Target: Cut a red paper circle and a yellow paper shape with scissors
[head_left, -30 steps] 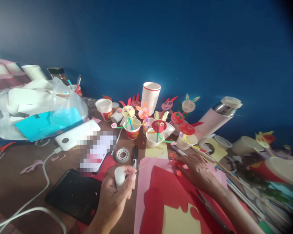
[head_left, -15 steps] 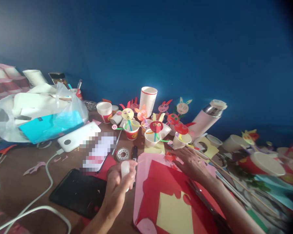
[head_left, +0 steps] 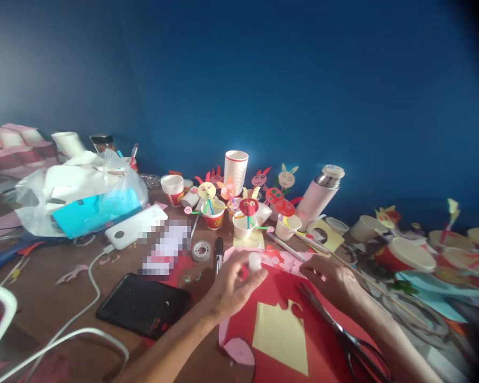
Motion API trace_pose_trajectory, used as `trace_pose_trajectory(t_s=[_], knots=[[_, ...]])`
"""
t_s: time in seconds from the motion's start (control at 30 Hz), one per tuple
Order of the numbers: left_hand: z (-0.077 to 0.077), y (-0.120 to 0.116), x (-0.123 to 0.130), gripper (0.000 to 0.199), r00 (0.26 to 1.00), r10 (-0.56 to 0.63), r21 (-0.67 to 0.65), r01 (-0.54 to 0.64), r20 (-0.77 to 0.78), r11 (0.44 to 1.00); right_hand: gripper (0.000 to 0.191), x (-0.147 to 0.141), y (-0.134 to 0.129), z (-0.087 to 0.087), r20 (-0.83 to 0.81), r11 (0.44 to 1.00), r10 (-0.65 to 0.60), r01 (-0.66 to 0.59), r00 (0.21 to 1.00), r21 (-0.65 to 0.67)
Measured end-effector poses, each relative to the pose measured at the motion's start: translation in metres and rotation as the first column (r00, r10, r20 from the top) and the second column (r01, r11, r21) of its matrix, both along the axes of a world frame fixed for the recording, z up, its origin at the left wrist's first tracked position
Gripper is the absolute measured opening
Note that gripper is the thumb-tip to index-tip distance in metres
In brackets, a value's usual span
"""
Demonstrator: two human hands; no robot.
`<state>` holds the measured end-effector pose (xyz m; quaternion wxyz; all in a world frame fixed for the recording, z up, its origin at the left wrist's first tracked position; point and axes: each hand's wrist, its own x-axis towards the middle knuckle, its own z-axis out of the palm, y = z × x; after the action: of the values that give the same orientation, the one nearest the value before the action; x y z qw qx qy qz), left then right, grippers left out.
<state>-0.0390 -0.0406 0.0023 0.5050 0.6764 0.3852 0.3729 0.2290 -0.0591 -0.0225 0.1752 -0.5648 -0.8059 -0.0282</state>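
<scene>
My left hand (head_left: pixel 239 284) is closed around a small white tube (head_left: pixel 255 261), held upright over the sheets; the fingers hide its lower part. To the right, my right hand (head_left: pixel 333 274) rests with its fingers bent down at the edge of the pink paper (head_left: pixel 293 264); nothing shows in it. Red paper cut-outs (head_left: pixel 274 256) lie between the hands. Under them is a large red sheet (head_left: pixel 277 290) with a yellow cut sheet (head_left: pixel 281 338) on top. Beside my right forearm lie open scissors (head_left: pixel 335 324). A black marker (head_left: pixel 219 255) is left of the left hand.
Paper cups with paper-face figures (head_left: pixel 245 226) stand at the back, by a pink thermos (head_left: pixel 317 197). A tape roll (head_left: pixel 201 250), black tablet-like slab (head_left: pixel 143 306), blurred-out phone (head_left: pixel 165 250) and white power bank (head_left: pixel 133 229) with a cable lie left. More cups (head_left: pixel 409 255) crowd the right.
My left hand has moved right with the white tube, from beside the marker to over the sheets. My right hand has drawn back from the red cut-outs, and the view has shifted slightly.
</scene>
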Motion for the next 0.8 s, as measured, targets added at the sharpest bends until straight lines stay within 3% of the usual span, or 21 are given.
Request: trace_pose_trajectory(t_s=[0.1, 0.2, 0.43, 0.67, 0.8], knots=[[-0.015, 0.006, 0.019, 0.039, 0.957, -0.28, -0.124, 0.288, 0.078, 0.95, 0.019, 0.004, -0.014, -0.005, 0.001, 0.999, -0.033, 0.033, 0.999, -0.04], [-0.032, 0.006, 0.027, 0.042, 0.896, -0.423, -0.217, 0.443, 0.134, 0.87, 0.018, 0.006, -0.025, -0.013, -0.007, 0.996, -0.053, 0.053, 0.999, -0.069], [-0.051, 0.005, 0.02, 0.04, 0.886, -0.452, -0.217, 0.464, 0.104, 0.859, 0.024, 0.011, -0.034, -0.037, -0.029, 0.996, -0.028, 0.025, 0.999, -0.082], [-0.051, 0.007, 0.015, 0.026, 0.867, -0.477, 0.032, 0.486, -0.14, 0.873, 0.028, 0.01, -0.032, -0.048, 0.003, 0.999, -0.034, 0.034, 0.999, -0.038], [-0.048, 0.009, 0.014, 0.02, 0.841, -0.482, 0.129, 0.521, -0.246, 0.844, 0.027, 0.007, -0.034, -0.047, 0.024, 0.998, -0.059, 0.06, 0.998, -0.033]])
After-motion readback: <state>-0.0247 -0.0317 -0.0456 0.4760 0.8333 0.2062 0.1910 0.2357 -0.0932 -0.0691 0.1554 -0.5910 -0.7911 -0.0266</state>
